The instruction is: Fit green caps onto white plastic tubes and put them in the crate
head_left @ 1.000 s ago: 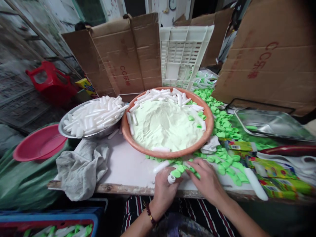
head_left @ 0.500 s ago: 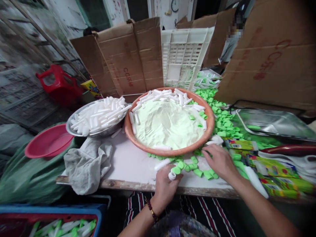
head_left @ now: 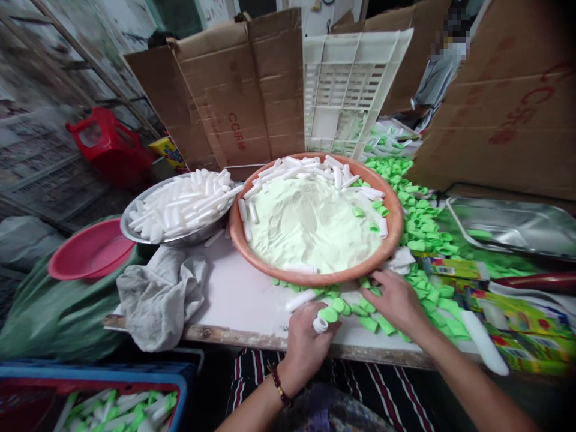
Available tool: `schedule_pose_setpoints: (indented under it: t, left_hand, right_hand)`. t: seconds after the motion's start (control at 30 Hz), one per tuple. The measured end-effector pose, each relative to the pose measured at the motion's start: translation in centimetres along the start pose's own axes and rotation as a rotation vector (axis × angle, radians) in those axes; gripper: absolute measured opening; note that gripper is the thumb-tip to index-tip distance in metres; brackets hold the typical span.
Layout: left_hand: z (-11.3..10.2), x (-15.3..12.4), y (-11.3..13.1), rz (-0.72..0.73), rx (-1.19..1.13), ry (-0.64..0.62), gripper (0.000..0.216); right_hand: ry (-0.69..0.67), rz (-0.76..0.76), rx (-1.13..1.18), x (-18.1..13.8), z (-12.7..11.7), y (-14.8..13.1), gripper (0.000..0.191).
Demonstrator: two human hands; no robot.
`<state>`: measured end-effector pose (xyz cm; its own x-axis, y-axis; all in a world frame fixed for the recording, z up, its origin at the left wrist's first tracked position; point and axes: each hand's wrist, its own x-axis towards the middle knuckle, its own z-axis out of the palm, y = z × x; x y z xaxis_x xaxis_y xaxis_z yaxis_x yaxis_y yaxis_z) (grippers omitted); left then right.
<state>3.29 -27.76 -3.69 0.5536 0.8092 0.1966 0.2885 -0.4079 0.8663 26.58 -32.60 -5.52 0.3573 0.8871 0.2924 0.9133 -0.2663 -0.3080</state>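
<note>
My left hand (head_left: 308, 339) is closed around a white plastic tube (head_left: 320, 325) near the table's front edge, the tube's round open end pointing up. Most of that tube is hidden in the fist. Just behind lies another white tube (head_left: 300, 299). My right hand (head_left: 396, 299) reaches in among loose green caps (head_left: 369, 324) by the basin's front rim, its fingers apart and holding nothing I can see. An orange-brown basin (head_left: 398, 240) holds pale green powder (head_left: 310, 222), with white tubes and a few green caps around its edge.
A metal bowl (head_left: 130, 235) heaped with white tubes stands left of the basin, near a pink basin (head_left: 67, 270) and grey cloth (head_left: 162, 300). At right are a green cap pile (head_left: 420, 216), a metal tray (head_left: 508, 216) and yellow-green packets (head_left: 508, 312). Cardboard (head_left: 238, 96) stands behind.
My right hand has shifted slightly left and down among the green caps, its fingers spreading. The left hand keeps its hold on the tube. The view has tilted down a little.
</note>
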Motion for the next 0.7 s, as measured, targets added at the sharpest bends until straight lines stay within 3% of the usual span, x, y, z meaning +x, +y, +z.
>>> schedule_pose_setpoints:
  t: [0.1, 0.23, 0.4, 0.5, 0.7]
  left_hand:
    - [0.1, 0.1, 0.0, -0.002, -0.001, -0.017, 0.012]
    - [0.2, 0.2, 0.0, -0.005, 0.007, -0.036, 0.012]
    - [0.3, -0.1, -0.2, -0.015, -0.030, 0.007, 0.018]
    - [0.3, -0.1, -0.2, -0.001, -0.084, 0.025, 0.021]
    - [-0.2, 0.1, 0.1, 0.022, -0.134, 0.082, 0.021]
  right_hand:
    - [-0.040, 0.038, 0.238, -0.9, -1.1, 0.3, 0.028]
    - [-0.050, 0.065, 0.334, -1.5, -2.2, -0.6, 0.027]
    - [0.073, 0.233, 0.445, -2.5, -4.4, -3.5, 0.032]
    - [0.074, 0.319, 0.597, -3.1, -6.5, -5.9, 0.030]
    - [0.095, 0.222, 0.614, -5.2, -6.9, -10.0, 0.025]
